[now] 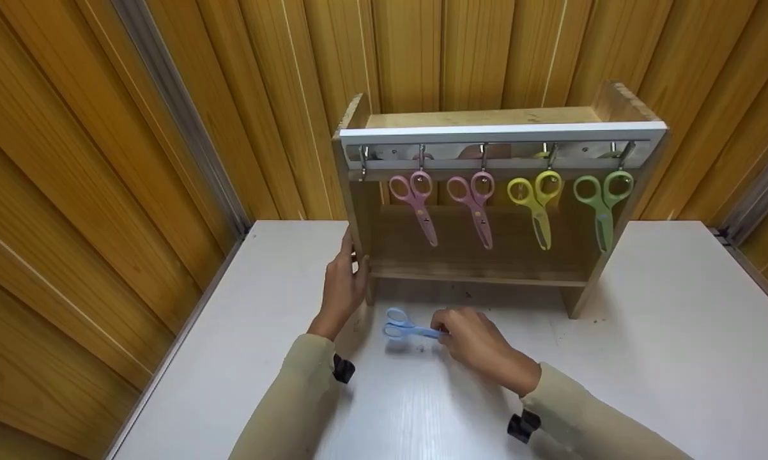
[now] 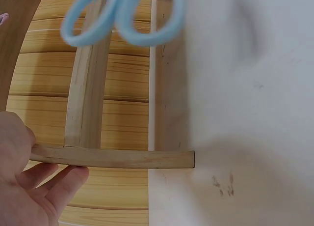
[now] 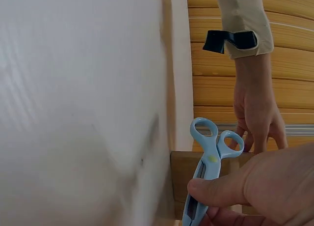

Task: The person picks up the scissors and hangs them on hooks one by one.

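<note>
Light blue scissors [image 1: 404,328] are pinched by the blade end in my right hand [image 1: 480,342], handle loops pointing left, above the white table in front of the rack. In the right wrist view the thumb presses on the blades of the scissors [image 3: 211,159]. My left hand [image 1: 344,281] grips the left side panel of the wooden rack [image 1: 480,279]; in the left wrist view its fingers [image 2: 68,184] wrap round that panel's edge. Pink scissors [image 1: 416,198], a second pink pair [image 1: 475,201], yellow scissors [image 1: 537,203] and green scissors [image 1: 604,203] hang from hooks on the rack.
A bare hook [image 1: 363,163] sits at the left end of the metal strip [image 1: 499,131] along the rack's top front. The rack stands on the white table [image 1: 230,358], with wood-patterned walls [image 1: 262,115] behind it and to the left.
</note>
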Available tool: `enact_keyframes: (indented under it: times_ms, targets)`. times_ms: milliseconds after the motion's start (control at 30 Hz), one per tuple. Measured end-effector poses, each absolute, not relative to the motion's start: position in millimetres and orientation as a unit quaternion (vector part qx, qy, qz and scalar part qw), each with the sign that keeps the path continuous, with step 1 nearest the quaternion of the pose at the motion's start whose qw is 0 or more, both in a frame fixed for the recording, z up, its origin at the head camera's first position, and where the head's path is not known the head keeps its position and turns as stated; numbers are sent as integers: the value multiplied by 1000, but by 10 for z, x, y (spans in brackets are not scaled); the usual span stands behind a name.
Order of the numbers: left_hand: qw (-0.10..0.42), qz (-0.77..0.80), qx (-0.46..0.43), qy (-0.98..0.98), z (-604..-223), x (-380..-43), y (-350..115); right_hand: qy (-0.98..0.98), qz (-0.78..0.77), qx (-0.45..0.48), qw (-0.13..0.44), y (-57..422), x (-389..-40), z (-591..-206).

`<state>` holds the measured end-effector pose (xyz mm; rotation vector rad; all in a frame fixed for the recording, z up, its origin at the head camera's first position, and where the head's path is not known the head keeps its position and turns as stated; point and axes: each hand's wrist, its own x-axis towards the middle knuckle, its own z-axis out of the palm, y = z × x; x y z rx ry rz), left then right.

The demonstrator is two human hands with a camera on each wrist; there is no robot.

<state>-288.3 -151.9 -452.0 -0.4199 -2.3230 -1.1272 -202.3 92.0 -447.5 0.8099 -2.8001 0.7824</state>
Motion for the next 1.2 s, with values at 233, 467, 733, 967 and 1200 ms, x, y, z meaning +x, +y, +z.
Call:
enact_keyframes:
  times_ms: [233,467,733,967,1200]
  targets:
    - [246,-427,-144,-858,-4539,-2870,-1506,-921,263,277,84,991,-2050,-4171]
    - [245,-430,-147,-857,-4539,-2866,-1512,-909,271,294,118,998,-2041,-3895]
    - [241,-432,-145,-857,-4516,-2880,-1506,-887,314,301,155,895,-2024,-3652]
    - [251,-412,-130,-866,-4532,-2875,-1512,-837,382,338,197,749,-2110,-3561]
    - [300,-396,-152,-854,-4545,-2874,-1514,-812,432,323,222,609,-2186,-3490]
